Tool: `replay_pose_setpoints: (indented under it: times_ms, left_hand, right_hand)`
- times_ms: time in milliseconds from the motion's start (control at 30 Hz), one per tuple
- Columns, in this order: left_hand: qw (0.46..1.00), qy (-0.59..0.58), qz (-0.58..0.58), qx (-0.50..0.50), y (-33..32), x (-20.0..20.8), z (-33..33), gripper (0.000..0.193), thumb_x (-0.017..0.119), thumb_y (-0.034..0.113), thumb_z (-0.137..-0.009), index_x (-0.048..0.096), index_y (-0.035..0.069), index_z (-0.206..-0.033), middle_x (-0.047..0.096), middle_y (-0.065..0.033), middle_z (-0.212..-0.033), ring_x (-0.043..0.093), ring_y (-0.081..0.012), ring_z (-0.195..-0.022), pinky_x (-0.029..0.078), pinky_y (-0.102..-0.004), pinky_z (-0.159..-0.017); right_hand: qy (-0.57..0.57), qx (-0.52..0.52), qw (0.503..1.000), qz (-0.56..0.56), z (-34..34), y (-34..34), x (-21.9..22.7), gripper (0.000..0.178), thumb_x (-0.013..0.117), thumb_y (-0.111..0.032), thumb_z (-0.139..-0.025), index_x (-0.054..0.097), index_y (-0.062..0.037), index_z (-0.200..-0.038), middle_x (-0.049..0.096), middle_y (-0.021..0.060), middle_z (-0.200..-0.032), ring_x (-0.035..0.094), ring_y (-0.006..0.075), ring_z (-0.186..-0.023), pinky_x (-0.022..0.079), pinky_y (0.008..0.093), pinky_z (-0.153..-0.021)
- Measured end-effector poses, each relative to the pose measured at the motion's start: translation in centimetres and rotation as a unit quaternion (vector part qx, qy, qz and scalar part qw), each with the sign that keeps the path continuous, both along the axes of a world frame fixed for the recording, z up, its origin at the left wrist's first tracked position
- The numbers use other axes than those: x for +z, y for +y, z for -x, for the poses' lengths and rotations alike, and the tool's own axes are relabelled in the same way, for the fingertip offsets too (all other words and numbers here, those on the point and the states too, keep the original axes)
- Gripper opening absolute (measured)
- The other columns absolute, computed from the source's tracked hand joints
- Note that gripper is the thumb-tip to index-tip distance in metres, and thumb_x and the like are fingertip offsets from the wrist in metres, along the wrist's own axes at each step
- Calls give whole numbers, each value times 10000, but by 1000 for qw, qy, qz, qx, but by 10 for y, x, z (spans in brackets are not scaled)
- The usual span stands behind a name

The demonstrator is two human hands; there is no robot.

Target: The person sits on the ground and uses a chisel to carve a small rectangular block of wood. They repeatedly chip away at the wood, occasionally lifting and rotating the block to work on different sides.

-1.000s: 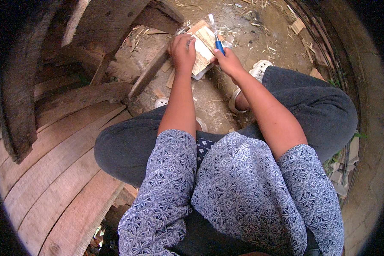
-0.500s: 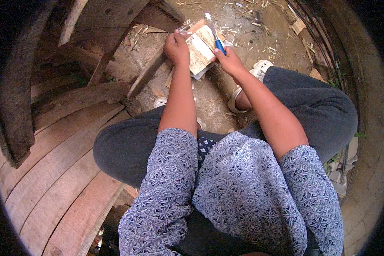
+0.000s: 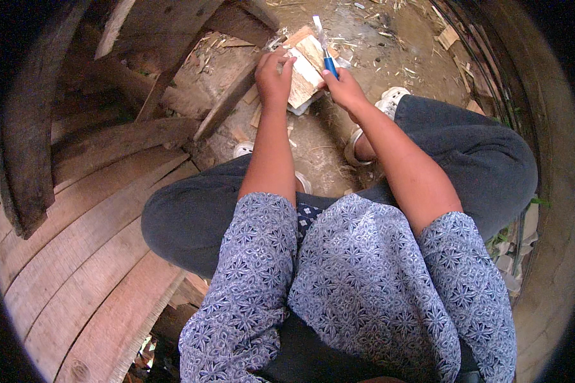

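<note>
My right hand is closed round the blue handle of a chisel. The chisel's flat metal blade points up and away from me. Beside it, at the left edge of a pale wooden block, is my left hand, its fingers loosely bent and apart. I see nothing held in it. The block lies on the ground beyond my feet, its top light and partly roughened. Something whitish shows under its near edge, too covered to make out.
Wood shavings are strewn over the dirt floor. A plank on edge stands just left of my left hand. Wide wooden boards stretch along the left, with dark timbers above them. My white shoe is near my right wrist.
My left hand has come slightly down and right, and its fingers have gone from a pinch to apart. The chisel has shifted a little to the right in my right hand.
</note>
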State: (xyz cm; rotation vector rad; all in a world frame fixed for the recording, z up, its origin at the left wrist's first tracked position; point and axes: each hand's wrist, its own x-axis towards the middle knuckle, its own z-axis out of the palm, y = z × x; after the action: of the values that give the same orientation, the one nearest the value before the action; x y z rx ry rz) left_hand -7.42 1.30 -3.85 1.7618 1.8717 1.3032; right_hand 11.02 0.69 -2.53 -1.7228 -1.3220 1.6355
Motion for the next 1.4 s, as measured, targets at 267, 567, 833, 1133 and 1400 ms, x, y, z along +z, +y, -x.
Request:
replay_pose_setpoints:
  times_ms: [267,567,833,1133,1400]
  left_hand:
    - [972,-195,49,123,17,-10,5,245,544,165,-957,658,-36,-877,701,-182,-869,688,-314,-838,531,-393,-754]
    - [996,54,36,58,-1,9,-3,406,468,303,-1006,665,-50,-976,703,-221,-965,682,-357,-940,513,-434,-841]
    - [967,-76,110,215,4,-23,23,550,608,355,-924,479,45,-1360,631,-157,-1234,509,-383,-1233,351,-533,-1046]
    - [964,27,235,122,7,2,-6,392,671,503,-847,760,144,-977,667,-105,-1155,528,-363,-1192,344,-564,-1000]
    - [980,-7,176,88,8,-25,5,334,695,471,-821,747,206,-1017,649,-105,-1172,530,-349,-1183,367,-536,-1005]
  right_hand:
    - [-12,-6,1000,-8,-1,4,-6,429,538,-374,-968,593,22,-1125,715,111,-900,654,232,-870,484,364,-826]
    - [-29,-22,999,-10,-1,1,-13,433,546,-385,-963,595,19,-1109,707,113,-906,651,234,-848,487,370,-800]
    - [-26,8,1000,-4,4,0,-3,377,519,-387,-994,611,-29,-1072,674,46,-886,581,138,-793,462,303,-711]
    - [-25,4,1000,-10,2,1,-15,387,519,-398,-996,613,-28,-1064,668,50,-885,584,137,-770,466,307,-699]
    - [-14,11,1000,-5,2,3,-4,411,527,-407,-993,611,-13,-1074,668,60,-883,586,143,-775,464,309,-699]
